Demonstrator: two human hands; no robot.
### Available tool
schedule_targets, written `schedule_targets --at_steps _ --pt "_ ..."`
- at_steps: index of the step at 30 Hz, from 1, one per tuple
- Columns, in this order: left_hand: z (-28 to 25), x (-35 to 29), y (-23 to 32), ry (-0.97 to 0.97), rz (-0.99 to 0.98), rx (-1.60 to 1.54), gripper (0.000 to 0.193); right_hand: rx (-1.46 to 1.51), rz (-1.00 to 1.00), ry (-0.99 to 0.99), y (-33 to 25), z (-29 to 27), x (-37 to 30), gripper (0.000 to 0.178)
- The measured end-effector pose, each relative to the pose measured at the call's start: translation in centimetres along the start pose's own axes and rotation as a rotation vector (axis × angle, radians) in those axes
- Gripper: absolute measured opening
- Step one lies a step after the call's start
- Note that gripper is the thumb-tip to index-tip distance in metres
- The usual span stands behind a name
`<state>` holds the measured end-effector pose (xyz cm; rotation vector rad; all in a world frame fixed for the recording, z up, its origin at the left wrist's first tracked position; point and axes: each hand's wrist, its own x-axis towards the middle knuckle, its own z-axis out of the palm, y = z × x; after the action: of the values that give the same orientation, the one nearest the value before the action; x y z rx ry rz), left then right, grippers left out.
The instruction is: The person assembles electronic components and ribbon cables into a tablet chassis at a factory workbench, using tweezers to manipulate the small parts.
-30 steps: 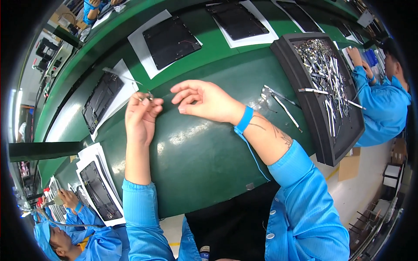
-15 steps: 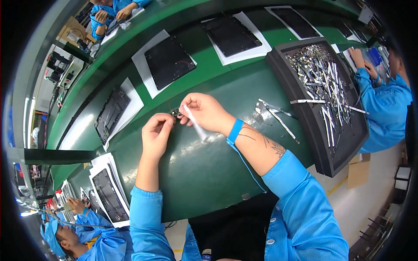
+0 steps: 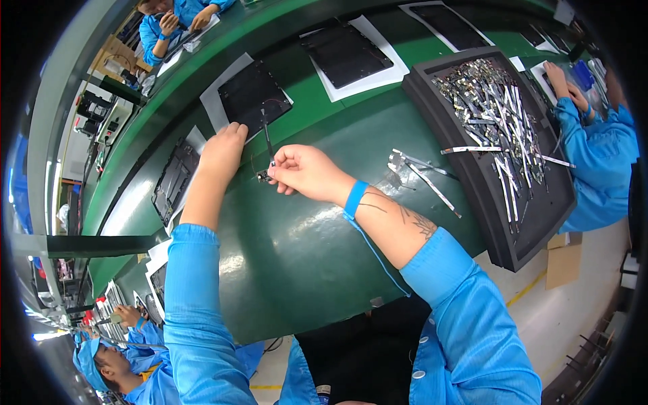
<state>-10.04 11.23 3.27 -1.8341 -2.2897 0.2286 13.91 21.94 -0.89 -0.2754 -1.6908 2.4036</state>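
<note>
Right now I am pinching a small dark connector part [image 3: 264,176] in my right hand [image 3: 307,174], its grip closed on it just above the green worktop [image 3: 304,250]. A thin wire [image 3: 268,138] is running up from the part toward the black panel [image 3: 253,98], where my left hand [image 3: 223,152] is resting; I cannot tell its grip.

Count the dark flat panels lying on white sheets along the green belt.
4, possibly more hidden: panel by left hand, panel upper middle, panel top right, panel at left.
</note>
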Motion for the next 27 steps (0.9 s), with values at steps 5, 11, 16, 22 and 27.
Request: schedule_targets --at_steps 5,11,16,22,27 --pt "-0.2 -0.2 -0.5 0.049 0.082 0.032 0.017 0.021 -0.017 0.007 0.0 -0.1 0.2 0.017" --pt "-1.0 -1.2 1.2 0.253 0.032 -0.173 0.012 0.038 -0.015 0.054 -0.2 0.0 0.1 0.016" --pt "-1.5 -5.2 4.3 0.331 -0.118 -0.466 0.009 0.123 -0.365 0.382 -0.1 -0.8 0.5 0.015" --pt "-1.6 -12.1 8.7 0.38 0.021 -0.739 0.011 -0.155 -0.388 0.658 -0.6 -1.9 1.1 0.016" --pt "-3.7 -15.7 12.5 0.185 0.323 -0.78 0.012 -0.208 -0.384 0.632 -0.2 -1.8 1.3 0.017"
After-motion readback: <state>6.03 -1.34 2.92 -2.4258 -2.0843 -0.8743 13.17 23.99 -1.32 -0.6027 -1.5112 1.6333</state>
